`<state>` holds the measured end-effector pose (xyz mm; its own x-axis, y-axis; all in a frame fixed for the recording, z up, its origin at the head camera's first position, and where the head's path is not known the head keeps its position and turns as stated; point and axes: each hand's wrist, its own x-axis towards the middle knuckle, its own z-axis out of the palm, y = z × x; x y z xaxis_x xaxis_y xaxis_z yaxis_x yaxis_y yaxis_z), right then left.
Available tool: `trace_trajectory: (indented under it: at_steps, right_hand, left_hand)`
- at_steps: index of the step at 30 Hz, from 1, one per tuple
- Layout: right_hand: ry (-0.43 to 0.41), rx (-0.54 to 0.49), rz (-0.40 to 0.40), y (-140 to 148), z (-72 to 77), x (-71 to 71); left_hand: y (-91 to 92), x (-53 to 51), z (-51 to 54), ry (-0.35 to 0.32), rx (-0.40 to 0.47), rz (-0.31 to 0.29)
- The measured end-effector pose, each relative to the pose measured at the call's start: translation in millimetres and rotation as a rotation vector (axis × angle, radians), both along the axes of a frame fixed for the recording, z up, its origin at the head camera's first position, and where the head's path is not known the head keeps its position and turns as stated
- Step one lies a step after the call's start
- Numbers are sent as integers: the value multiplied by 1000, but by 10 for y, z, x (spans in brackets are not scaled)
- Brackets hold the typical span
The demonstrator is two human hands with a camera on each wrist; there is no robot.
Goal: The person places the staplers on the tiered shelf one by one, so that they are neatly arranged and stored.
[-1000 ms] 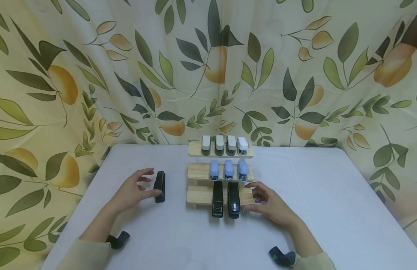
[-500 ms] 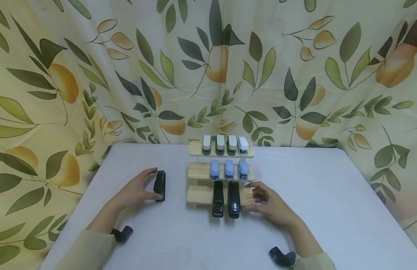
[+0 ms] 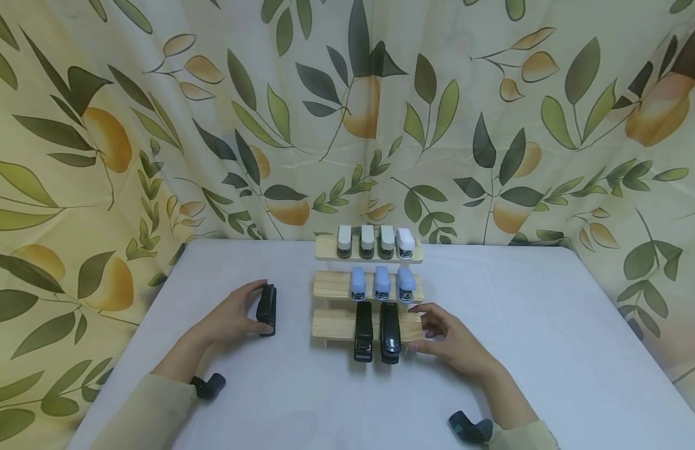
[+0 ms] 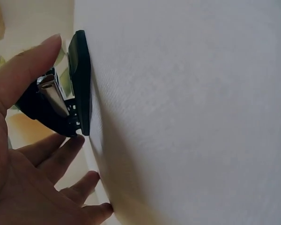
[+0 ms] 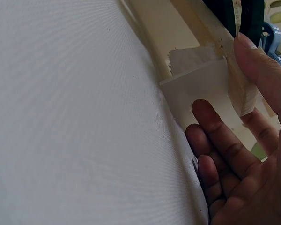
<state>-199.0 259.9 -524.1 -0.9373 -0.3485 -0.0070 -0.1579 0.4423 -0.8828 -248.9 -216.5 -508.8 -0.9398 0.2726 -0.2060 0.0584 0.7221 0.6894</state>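
Note:
On the left of the table stands a black stapler (image 3: 267, 310), its top arm raised from its base in the left wrist view. My left hand (image 3: 233, 317) pinches it lengthwise, thumb at the near end and a finger at the far end. The stapler (image 4: 79, 84) still touches the white cloth. My right hand (image 3: 450, 340) grips the right end of a three-tier wooden rack (image 3: 332, 325), thumb on the lowest board's edge. In the right wrist view the other fingers curl by the rack's pale side support (image 5: 196, 89).
Two black staplers (image 3: 390, 334) lie on the rack's lowest tier, toward its right. Three blue mini staplers (image 3: 381, 283) occupy the middle tier, several white ones (image 3: 366, 240) the top. A leaf-patterned curtain (image 3: 347, 125) hangs behind the white-covered table (image 3: 325, 400).
My left hand has shifted slightly right and closed about the stapler, its finger reaching the far end. The stapler has barely moved. My right hand stays at the rack.

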Motion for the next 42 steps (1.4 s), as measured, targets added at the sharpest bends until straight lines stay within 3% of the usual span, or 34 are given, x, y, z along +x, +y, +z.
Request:
trace_trajectory:
  at_steps: [18,31,42]
  right_hand:
    - [-35,4,-7,2,-15,18]
    - [-54,25,-30,-2,-23,-4]
    - [-53,20,-19,-11,-14,-18]
  left_hand:
    - [0,-26,11,-15,-39,-13]
    - [-4,-18,20,-4,10,33]
    - [61,47,109,15,32,46]
